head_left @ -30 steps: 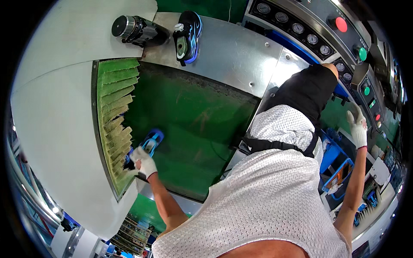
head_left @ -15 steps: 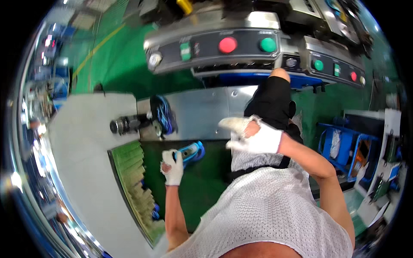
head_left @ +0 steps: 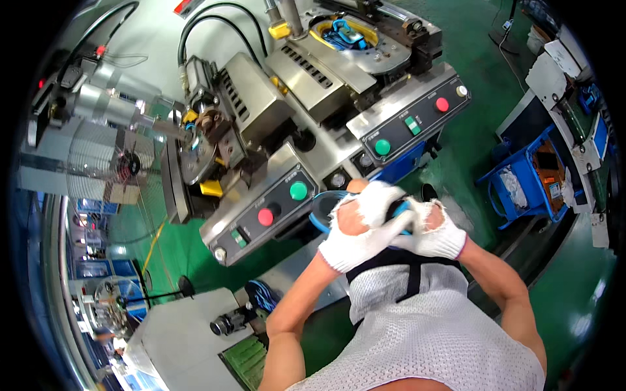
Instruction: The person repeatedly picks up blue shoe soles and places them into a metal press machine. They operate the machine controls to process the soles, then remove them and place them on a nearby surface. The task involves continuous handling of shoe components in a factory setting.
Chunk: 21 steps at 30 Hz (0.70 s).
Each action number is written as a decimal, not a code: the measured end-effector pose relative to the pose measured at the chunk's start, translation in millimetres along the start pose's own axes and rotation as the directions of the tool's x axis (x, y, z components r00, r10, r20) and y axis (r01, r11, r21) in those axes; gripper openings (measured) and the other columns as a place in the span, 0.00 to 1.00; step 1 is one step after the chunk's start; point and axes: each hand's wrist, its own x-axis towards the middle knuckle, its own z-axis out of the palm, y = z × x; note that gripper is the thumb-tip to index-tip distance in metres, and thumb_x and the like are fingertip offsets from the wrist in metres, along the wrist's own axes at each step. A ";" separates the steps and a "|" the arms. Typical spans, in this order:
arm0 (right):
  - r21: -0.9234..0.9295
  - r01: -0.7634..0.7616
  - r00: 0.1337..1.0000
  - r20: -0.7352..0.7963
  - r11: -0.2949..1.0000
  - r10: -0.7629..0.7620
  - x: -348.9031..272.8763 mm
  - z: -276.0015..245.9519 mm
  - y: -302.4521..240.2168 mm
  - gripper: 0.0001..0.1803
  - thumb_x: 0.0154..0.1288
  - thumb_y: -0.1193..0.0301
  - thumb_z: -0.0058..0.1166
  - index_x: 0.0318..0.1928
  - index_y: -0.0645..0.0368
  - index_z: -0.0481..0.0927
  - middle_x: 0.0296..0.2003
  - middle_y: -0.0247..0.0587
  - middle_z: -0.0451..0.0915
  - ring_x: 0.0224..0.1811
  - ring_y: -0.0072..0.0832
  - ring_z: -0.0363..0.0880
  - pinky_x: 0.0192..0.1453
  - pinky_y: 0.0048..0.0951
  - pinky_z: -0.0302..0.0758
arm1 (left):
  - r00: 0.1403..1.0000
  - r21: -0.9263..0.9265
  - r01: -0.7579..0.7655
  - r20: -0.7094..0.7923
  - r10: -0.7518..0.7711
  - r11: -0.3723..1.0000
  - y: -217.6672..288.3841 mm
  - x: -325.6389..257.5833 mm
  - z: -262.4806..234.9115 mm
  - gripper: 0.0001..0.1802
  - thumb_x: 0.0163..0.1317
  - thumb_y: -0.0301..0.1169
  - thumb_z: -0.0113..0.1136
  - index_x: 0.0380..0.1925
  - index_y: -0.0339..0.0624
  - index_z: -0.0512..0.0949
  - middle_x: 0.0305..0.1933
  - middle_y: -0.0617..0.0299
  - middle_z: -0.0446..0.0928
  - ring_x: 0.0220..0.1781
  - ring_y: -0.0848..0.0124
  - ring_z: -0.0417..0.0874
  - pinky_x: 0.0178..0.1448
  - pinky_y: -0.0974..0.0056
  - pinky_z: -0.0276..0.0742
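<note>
Both my hands wear white knit gloves with torn patches and meet in front of my body, below the machine's control panels. My left hand [head_left: 352, 238] is closed round a blue shoe [head_left: 322, 210], its dark end with a blue rim sticking out to the left. My right hand [head_left: 433, 228] is closed on the shoe's other end, its fingers beside the left hand's. The gloves cover most of the shoe's middle.
Ahead stands a two-station press with a left control panel [head_left: 264, 212] and a right control panel [head_left: 411, 120]. Another blue shoe [head_left: 349, 36] sits in its yellow-rimmed mould. A blue cart [head_left: 521, 186] stands at right. A dark blue-striped shoe [head_left: 262, 296] lies by the conveyor [head_left: 248, 362].
My left hand has carried the blue shoe from over the green conveyor up to my right hand, which now grips it too. The view has swung toward the press.
</note>
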 end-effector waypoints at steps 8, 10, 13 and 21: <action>0.778 -0.236 0.655 -0.316 0.583 0.686 -77.6 -11.0 109.1 0.30 0.56 0.59 0.73 0.49 0.71 0.80 0.43 0.42 0.84 0.46 0.30 0.81 0.56 0.37 0.79 | 0.928 0.329 -0.075 -0.322 0.186 0.942 -123.5 265.1 8.6 0.35 0.64 0.35 0.74 0.68 0.35 0.73 0.65 0.46 0.74 0.61 0.57 0.82 0.65 0.56 0.81; 0.817 -0.220 0.540 -0.353 0.533 0.764 -89.9 9.6 148.2 0.26 0.57 0.59 0.71 0.39 0.72 0.77 0.35 0.38 0.79 0.38 0.26 0.75 0.45 0.36 0.76 | 0.909 0.304 0.159 -0.417 -0.018 0.939 -182.2 326.7 6.4 0.42 0.63 0.44 0.73 0.71 0.31 0.71 0.69 0.41 0.74 0.66 0.50 0.80 0.71 0.52 0.76; 0.942 -0.094 0.528 -0.227 0.322 0.819 -89.0 -4.7 156.9 0.26 0.56 0.57 0.71 0.38 0.70 0.76 0.33 0.33 0.75 0.35 0.24 0.70 0.41 0.34 0.74 | 0.822 0.154 0.408 -0.491 -0.289 0.900 -268.3 391.2 -3.4 0.44 0.58 0.47 0.75 0.71 0.34 0.73 0.64 0.42 0.82 0.66 0.51 0.83 0.70 0.55 0.76; 0.989 -0.019 0.448 -0.123 0.147 0.885 -97.9 4.8 197.3 0.31 0.57 0.64 0.76 0.53 0.59 0.69 0.33 0.22 0.68 0.31 0.13 0.63 0.34 0.25 0.69 | 0.829 0.126 0.416 -0.459 -0.319 0.900 -333.1 448.7 27.1 0.24 0.71 0.36 0.62 0.65 0.43 0.80 0.60 0.49 0.85 0.59 0.60 0.86 0.68 0.60 0.78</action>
